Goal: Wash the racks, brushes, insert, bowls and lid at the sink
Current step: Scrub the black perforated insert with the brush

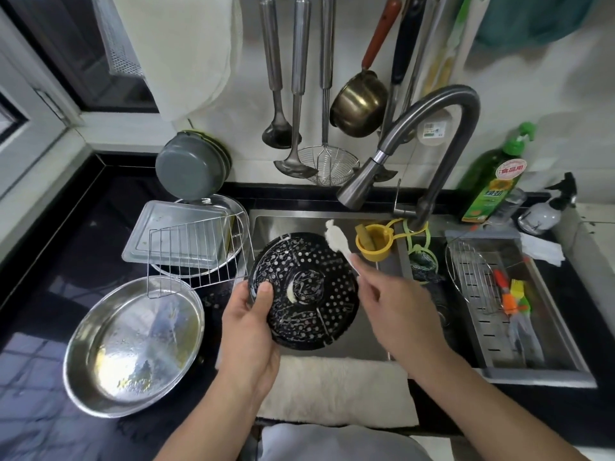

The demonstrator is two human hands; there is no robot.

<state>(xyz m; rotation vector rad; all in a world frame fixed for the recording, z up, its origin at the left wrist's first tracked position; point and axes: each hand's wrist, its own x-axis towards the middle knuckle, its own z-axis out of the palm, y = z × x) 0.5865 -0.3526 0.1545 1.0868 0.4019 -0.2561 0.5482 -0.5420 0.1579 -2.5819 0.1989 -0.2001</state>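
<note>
Roughly midway, I'd guess: left hand [248, 324] is gripping the sudsy perforated insert [303, 290] over the sink [366, 341], right hand [396, 307] is pinching a white brush [337, 242], steel bowls [133, 347] and wire rack [196, 257] are waiting on the worktop [83, 221].

Both bare forearms reach forward from the bottom edge of the view and converge toward the middle; the left hand [248, 331] is turned palm inward, its thumb pressed flat over the near left rim of the black perforated insert [304, 291] while the other fingers curl out of sight beneath, holding it tilted toward the person; the right hand [394, 307] comes in from the lower right with the wrist bent slightly, back of the hand upward, its fingertips pinching the pale handle of the white brush [337, 242], whose head lies against the insert's far upper edge.
</note>
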